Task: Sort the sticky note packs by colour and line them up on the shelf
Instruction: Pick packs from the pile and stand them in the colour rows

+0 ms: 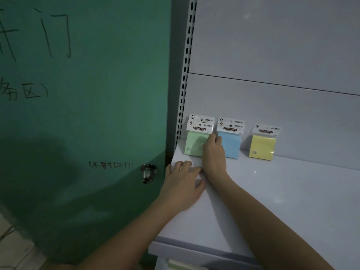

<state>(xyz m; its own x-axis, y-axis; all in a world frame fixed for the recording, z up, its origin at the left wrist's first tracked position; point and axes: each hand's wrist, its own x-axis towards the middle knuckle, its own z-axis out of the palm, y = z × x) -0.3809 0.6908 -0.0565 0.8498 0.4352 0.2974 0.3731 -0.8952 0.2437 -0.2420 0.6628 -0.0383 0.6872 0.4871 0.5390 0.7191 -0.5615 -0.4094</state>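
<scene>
White shelf (272,191) with sticky note packs standing against the back panel (272,106). Green packs (194,143) at 9 o'clock end, two deep. Blue packs (231,145) just beside them toward 3 o'clock, also two deep. Yellow pack (262,146) alone, further toward 3 o'clock, apart from the blue. Right hand (213,152) at the front green pack's 3 o'clock edge, fingers curled onto it, between green and blue. Left hand (181,184) flat on shelf's 9 o'clock edge, fingers spread, holding nothing. Green door (87,114) with knob (148,173) at 9 o'clock of shelf, handwriting on it.
</scene>
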